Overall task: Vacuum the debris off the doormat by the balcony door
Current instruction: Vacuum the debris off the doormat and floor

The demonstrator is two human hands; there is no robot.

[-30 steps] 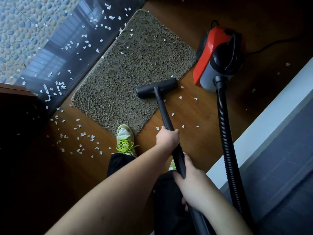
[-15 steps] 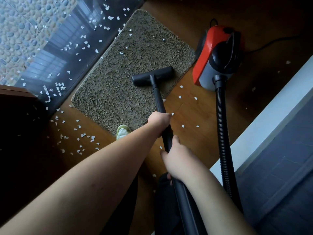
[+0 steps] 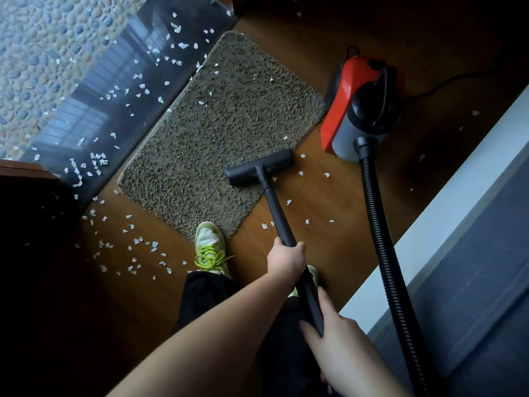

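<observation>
A shaggy brown doormat lies on the wood floor beside the dark threshold of the balcony door. A few white scraps sit on its far half. The black floor nozzle rests on the mat's near right edge, partly over the floor. My left hand grips the black wand partway down. Lower on the same wand, my right hand holds the tube near my body.
The red and grey vacuum canister stands right of the mat, its ribbed hose running back toward me. White scraps litter the threshold and the floor at left. My green-laced shoe touches the mat's near corner. A pale wall edge runs along the right.
The nozzle has been pulled back from the mat's middle to its near right edge. Both hands drew in toward my body, and my shoe came back into sight.
</observation>
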